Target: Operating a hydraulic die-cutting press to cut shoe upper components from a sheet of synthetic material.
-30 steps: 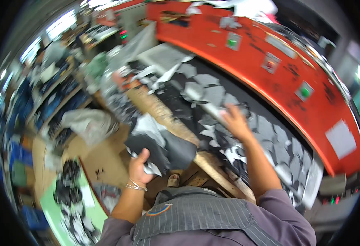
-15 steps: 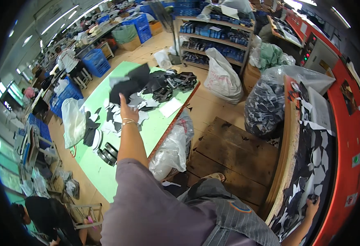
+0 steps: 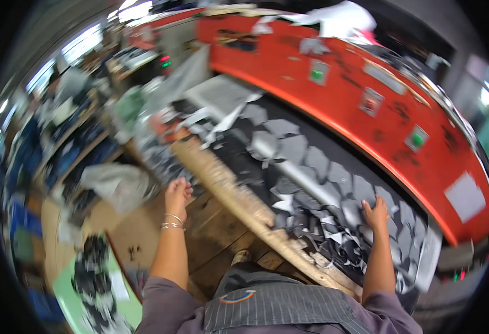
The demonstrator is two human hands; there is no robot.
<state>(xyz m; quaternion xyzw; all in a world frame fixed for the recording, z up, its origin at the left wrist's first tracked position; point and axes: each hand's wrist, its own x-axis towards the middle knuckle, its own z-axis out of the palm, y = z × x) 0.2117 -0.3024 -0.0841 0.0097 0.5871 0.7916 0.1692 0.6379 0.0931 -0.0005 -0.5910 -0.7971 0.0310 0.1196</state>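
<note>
My left hand (image 3: 179,197), with bangles at the wrist, hangs in the air left of the worktable's wooden edge. Its fingers are loosely curled and nothing shows in them. Over the machine's bed my right hand (image 3: 377,214) is held with thumb and fingers apart, above or just touching the grey cut sheet (image 3: 342,181); contact is unclear. This dark grey material is marked with rows of rounded shapes. A pale roll or bar (image 3: 305,181) lies across it. Between my hands and nearer me is a heap of black and white scraps (image 3: 331,236).
A red machine beam (image 3: 322,94) with green and red buttons runs behind the bed. The worn wooden edge (image 3: 228,183) borders it on my side. At lower left stands a green table (image 3: 69,286) with dark pieces. A white sack (image 3: 116,186) and shelves (image 3: 72,150) are blurred at left.
My view has swung right, from the green table to the red machine. My left hand no longer holds the dark sheet pieces; the small dark object is gone from my right hand.
</note>
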